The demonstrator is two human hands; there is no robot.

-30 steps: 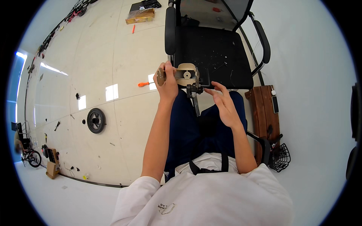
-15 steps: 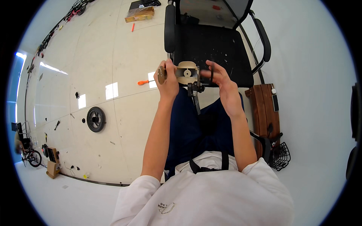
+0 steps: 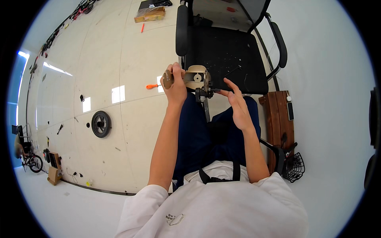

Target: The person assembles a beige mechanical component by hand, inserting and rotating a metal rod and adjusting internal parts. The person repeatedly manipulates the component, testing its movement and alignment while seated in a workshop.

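Head view left part of the tan and black assembly unseen: the left hand covered some of its left end, where a round brown knob showed. It was held just above the middle of the frame, over the near edge of the chair seat, with the left fingers clamped on that end. At its right side sat a dark mechanism, too small to make out in detail. The right hand had its fingers spread apart; one fingertip seemed to touch a thin dark piece there, though contact was hard to judge. The chair back was cut off by the upper edge.

Pale bits and a dark hex key lay on the seat. Across the tiled floor lay a black wheel at left, an orange-handled screwdriver near the left hand and, toward the top, an open box. On the right stood a brown wooden piece, with a black wire basket beside its lower end.

Half a second earlier, the right hand was higher, beside a blurred dark piece; now it was lower, and the hex key it had hidden was visible. The left hand's hold looked unchanged.
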